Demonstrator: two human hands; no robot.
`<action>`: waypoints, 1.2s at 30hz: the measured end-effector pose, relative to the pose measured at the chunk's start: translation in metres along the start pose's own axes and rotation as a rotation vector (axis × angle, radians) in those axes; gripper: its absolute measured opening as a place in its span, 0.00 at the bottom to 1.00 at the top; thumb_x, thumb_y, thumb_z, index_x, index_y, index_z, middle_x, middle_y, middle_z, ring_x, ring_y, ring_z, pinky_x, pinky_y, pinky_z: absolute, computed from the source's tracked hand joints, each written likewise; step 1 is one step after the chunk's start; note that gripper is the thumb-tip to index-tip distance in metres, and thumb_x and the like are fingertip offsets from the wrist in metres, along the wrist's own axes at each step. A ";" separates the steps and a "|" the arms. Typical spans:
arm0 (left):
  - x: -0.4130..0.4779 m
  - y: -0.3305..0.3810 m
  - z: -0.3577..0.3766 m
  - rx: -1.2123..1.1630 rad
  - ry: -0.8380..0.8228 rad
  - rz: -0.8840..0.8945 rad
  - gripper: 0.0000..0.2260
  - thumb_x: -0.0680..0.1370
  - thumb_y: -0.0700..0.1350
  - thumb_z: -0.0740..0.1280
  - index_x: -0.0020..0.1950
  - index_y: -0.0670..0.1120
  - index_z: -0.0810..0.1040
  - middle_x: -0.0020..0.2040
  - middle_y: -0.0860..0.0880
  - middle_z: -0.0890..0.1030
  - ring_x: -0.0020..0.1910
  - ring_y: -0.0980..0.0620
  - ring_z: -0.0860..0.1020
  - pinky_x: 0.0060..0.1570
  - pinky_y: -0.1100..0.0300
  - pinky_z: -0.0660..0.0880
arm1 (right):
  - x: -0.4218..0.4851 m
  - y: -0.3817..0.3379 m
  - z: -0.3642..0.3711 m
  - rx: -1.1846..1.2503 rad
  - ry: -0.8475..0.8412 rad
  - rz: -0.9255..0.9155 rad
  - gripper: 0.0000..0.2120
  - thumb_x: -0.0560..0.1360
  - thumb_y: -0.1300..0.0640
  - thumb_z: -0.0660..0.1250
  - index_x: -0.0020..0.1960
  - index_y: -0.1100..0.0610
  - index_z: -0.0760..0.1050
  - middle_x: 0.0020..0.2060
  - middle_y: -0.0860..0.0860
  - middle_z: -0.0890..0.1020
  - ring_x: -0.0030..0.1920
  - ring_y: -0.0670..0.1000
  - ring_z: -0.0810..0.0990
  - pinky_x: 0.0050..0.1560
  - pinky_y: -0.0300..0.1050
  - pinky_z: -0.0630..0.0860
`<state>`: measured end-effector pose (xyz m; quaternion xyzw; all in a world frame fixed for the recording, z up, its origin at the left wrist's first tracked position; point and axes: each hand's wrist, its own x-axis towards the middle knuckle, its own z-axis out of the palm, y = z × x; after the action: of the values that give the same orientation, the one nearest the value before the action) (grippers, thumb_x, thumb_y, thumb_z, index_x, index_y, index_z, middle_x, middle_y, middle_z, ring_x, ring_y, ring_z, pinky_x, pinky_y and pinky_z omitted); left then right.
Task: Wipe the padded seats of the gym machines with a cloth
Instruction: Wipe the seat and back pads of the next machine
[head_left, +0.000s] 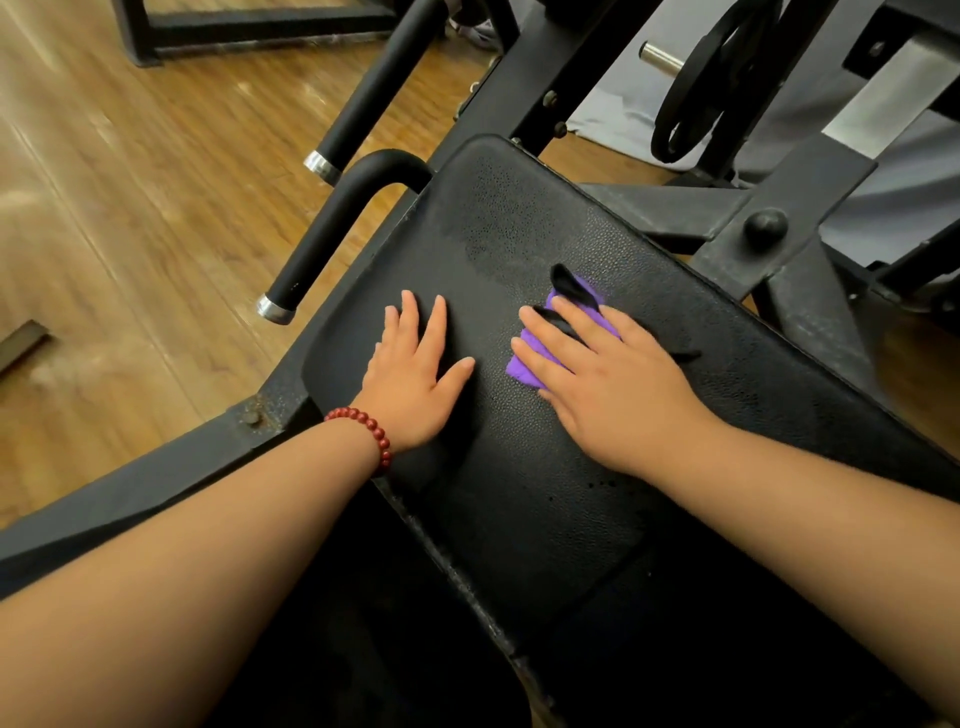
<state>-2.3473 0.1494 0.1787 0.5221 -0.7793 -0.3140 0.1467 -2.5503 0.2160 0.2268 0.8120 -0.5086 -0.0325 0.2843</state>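
- A wooden floor (130, 218) lies left of the black padded seat (519, 249).
- Your left hand (415, 374) rests flat there, fingers straight.
- Your right hand (608, 374) presses the purple cloth (524, 364) mid-seat, fingers extended.

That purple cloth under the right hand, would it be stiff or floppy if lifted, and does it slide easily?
Probably floppy: the purple cloth lies bunched under the right hand. Likely light, since it looks thin. It should slide readily across the black padded seat.
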 end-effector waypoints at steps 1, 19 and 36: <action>0.000 0.000 0.000 0.002 -0.001 0.003 0.31 0.82 0.57 0.54 0.79 0.51 0.41 0.78 0.47 0.35 0.77 0.46 0.36 0.74 0.47 0.42 | 0.004 0.008 -0.001 0.004 -0.004 -0.026 0.22 0.76 0.53 0.57 0.68 0.55 0.74 0.70 0.54 0.73 0.69 0.57 0.73 0.65 0.54 0.65; 0.007 -0.016 0.000 0.064 -0.003 -0.032 0.35 0.80 0.61 0.55 0.79 0.53 0.37 0.78 0.47 0.32 0.76 0.45 0.34 0.75 0.44 0.42 | 0.019 -0.003 0.015 0.073 -0.003 -0.177 0.18 0.74 0.51 0.65 0.62 0.54 0.79 0.66 0.56 0.77 0.66 0.62 0.74 0.67 0.58 0.67; 0.008 -0.020 0.001 0.090 0.010 -0.018 0.35 0.79 0.62 0.55 0.78 0.55 0.37 0.78 0.48 0.33 0.77 0.46 0.35 0.74 0.45 0.44 | 0.050 0.018 0.013 0.062 -0.002 -0.290 0.21 0.76 0.47 0.63 0.65 0.55 0.77 0.68 0.56 0.75 0.70 0.63 0.70 0.69 0.63 0.62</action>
<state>-2.3366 0.1374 0.1648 0.5366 -0.7872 -0.2771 0.1243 -2.5457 0.1621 0.2368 0.8852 -0.3872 -0.0585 0.2510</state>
